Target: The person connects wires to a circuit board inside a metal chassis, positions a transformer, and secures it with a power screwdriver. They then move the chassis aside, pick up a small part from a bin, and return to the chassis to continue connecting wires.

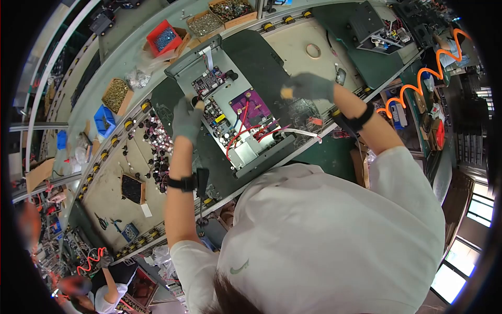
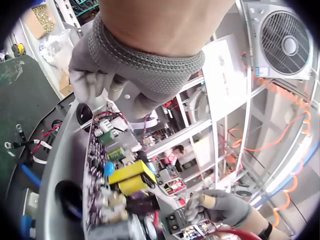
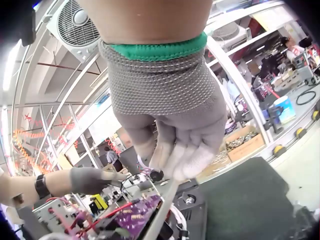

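A grey metal chassis [image 1: 217,93] with circuit boards lies on a dark mat. Inside it are a purple circuit board [image 1: 252,107], a board with a yellow transformer [image 2: 131,177], and red wires [image 1: 243,123]. My gloved left hand [image 1: 186,120] is at the chassis's left side wall, fingertips beside a black ring [image 2: 84,114] in that wall. Its thumb stands apart from the fingers. To the right of the chassis is my gloved right hand [image 1: 312,87], its fingers pointing toward the chassis. In the right wrist view those fingers hang down above the wall edge, with nothing seen between them.
A red bin [image 1: 164,37] of blue parts, a blue bin [image 1: 104,121] and boxes of hardware line the far side. Small black parts [image 1: 159,141] lie left of the chassis. A tape ring [image 1: 313,51] and another open chassis [image 1: 374,31] are at the right.
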`<state>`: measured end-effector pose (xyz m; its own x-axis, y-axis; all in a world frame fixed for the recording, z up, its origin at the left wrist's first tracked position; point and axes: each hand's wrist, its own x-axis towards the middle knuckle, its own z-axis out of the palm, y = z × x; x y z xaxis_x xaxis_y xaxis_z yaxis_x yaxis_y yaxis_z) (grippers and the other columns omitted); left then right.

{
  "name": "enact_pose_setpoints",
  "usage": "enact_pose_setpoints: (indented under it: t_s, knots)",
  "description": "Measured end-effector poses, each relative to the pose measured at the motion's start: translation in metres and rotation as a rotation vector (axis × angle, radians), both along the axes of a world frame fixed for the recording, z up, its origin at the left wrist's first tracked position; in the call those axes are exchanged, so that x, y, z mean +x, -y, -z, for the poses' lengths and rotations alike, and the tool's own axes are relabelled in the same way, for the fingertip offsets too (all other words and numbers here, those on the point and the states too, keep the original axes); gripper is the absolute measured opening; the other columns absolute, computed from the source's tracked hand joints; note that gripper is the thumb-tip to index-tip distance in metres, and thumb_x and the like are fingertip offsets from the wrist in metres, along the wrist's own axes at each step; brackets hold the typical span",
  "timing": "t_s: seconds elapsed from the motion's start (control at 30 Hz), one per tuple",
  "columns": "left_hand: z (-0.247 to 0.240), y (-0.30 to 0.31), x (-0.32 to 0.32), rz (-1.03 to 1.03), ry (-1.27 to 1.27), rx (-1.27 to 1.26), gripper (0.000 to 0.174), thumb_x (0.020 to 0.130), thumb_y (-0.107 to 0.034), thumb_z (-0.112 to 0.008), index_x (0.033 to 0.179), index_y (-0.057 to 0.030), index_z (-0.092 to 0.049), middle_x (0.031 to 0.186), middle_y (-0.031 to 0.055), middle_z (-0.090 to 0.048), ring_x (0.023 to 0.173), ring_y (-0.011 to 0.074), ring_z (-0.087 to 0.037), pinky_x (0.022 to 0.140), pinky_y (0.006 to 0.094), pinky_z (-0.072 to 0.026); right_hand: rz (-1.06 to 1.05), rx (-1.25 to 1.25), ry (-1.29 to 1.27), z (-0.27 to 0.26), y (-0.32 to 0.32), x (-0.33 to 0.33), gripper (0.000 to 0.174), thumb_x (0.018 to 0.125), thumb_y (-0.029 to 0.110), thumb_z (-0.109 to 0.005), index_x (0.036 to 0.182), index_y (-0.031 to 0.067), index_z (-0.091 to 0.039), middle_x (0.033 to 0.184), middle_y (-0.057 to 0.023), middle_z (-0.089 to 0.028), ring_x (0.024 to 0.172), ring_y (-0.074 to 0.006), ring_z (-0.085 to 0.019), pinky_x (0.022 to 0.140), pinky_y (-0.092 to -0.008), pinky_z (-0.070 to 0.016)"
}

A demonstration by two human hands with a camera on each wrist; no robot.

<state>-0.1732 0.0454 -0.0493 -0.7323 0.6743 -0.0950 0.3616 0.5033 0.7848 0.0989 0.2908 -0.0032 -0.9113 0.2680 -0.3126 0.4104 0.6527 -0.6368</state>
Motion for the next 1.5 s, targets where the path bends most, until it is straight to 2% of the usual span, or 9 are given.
enact_pose_setpoints:
  t_s: [0.07, 0.17, 0.37, 0.57, 0.73, 0.97, 1.03, 1.17, 1.5]
  knots:
    - [-0.013, 0.027, 0.034, 0.039, 0.120, 0.099, 0.042, 0.079, -0.030, -0.065, 0.114, -0.0071, -0.058, 0.104, 0.0146, -0.059, 0.091, 0.0289, -0.058, 0.084, 0.0377, -0.0449, -0.030, -0.364, 0.326, -0.008, 0.025, 0.032, 0.033, 0.081, 0.018, -0.055, 0.107, 0.0002, -0.060, 0.083, -0.0096, -0.063, 0.073, -0.0185, -0.057, 0.068, -0.0312, -0.0468]
    - [-0.039, 0.042, 0.075, 0.214, 0.005, 0.139, 0.037, 0.078, -0.024, -0.065, 0.113, -0.0099, -0.060, 0.103, 0.0124, -0.060, 0.092, 0.0285, -0.056, 0.085, 0.0375, -0.0442, -0.251, -0.455, 0.050, 0.012, 0.052, 0.070, 0.033, 0.082, 0.020, -0.055, 0.108, 0.0004, -0.061, 0.070, -0.0060, -0.057, 0.063, -0.0159, -0.052, 0.060, -0.0304, -0.0442]
    - [-0.070, 0.002, 0.110, 0.715, -0.318, -0.037, 0.036, 0.080, -0.027, -0.060, 0.113, -0.0133, -0.060, 0.108, 0.0088, -0.059, 0.102, 0.0285, -0.051, 0.089, 0.0371, -0.0419, 0.371, -0.952, 0.171, 0.045, 0.027, 0.094, 0.030, 0.089, 0.025, -0.053, 0.106, 0.0027, -0.063, 0.058, 0.0033, -0.043, 0.049, -0.0080, -0.039, 0.044, -0.0237, -0.0283]
    - [-0.067, -0.024, 0.135, 0.931, -0.492, -0.417, 0.037, 0.080, -0.030, -0.055, 0.113, -0.0131, -0.061, 0.108, 0.0090, -0.058, 0.110, 0.0322, -0.045, 0.092, 0.0416, -0.0392, 0.512, -0.709, 0.104, 0.041, 0.022, 0.065, 0.025, 0.084, 0.025, -0.057, 0.100, 0.0071, -0.066, 0.062, 0.0012, -0.053, 0.051, -0.0089, -0.047, 0.046, -0.0260, -0.0390]
    - [-0.074, -0.016, 0.123, 1.027, -0.259, -0.336, 0.031, 0.080, -0.020, -0.055, 0.109, -0.0104, -0.061, 0.106, 0.0098, -0.057, 0.107, 0.0288, -0.048, 0.089, 0.0397, -0.0411, -0.044, 0.163, -0.348, -0.036, 0.047, 0.012, 0.017, 0.076, 0.018, -0.062, 0.090, 0.0104, -0.067, 0.076, -0.0064, -0.064, 0.073, -0.0245, -0.062, 0.066, -0.0356, -0.0469]
    - [-0.077, 0.008, 0.107, 0.924, 0.027, 0.022, 0.030, 0.081, -0.018, -0.057, 0.110, -0.0082, -0.060, 0.109, 0.0110, -0.061, 0.101, 0.0297, -0.054, 0.091, 0.0372, -0.0424, -0.328, 0.188, -0.375, -0.087, 0.068, -0.055, 0.017, 0.070, 0.019, -0.066, 0.084, 0.0091, -0.068, 0.078, -0.0087, -0.065, 0.072, -0.0254, -0.062, 0.063, -0.0336, -0.0478]
    - [-0.077, 0.014, 0.103, 0.616, 0.236, -0.046, 0.035, 0.083, -0.023, -0.059, 0.112, -0.0048, -0.058, 0.109, 0.0134, -0.062, 0.096, 0.0303, -0.058, 0.089, 0.0345, -0.0446, -0.309, 0.113, -0.398, -0.077, 0.071, -0.070, 0.018, 0.071, 0.020, -0.066, 0.085, 0.0086, -0.068, 0.077, -0.0093, -0.065, 0.070, -0.0258, -0.063, 0.063, -0.0346, -0.0482]
    - [-0.091, 0.007, 0.100, 0.453, 0.174, -0.319, 0.043, 0.078, -0.032, -0.066, 0.107, -0.0012, -0.060, 0.092, 0.0114, -0.066, 0.087, 0.0248, -0.063, 0.080, 0.0337, -0.0479, -0.323, 0.102, -0.229, -0.066, 0.088, -0.087, 0.020, 0.073, 0.022, -0.067, 0.085, 0.0069, -0.068, 0.074, -0.0106, -0.065, 0.068, -0.0253, -0.062, 0.063, -0.0335, -0.0479]
    - [-0.069, 0.040, 0.089, 0.178, 0.241, 0.037, 0.039, 0.080, -0.027, -0.066, 0.107, 0.0004, -0.059, 0.086, 0.0093, -0.066, 0.073, 0.0152, -0.062, 0.069, 0.0272, -0.0487, -0.239, -0.001, -0.341, -0.038, 0.108, -0.098, 0.031, 0.082, 0.026, -0.062, 0.102, 0.0021, -0.062, 0.088, -0.0155, -0.064, 0.079, -0.0296, -0.062, 0.073, -0.0359, -0.0489]
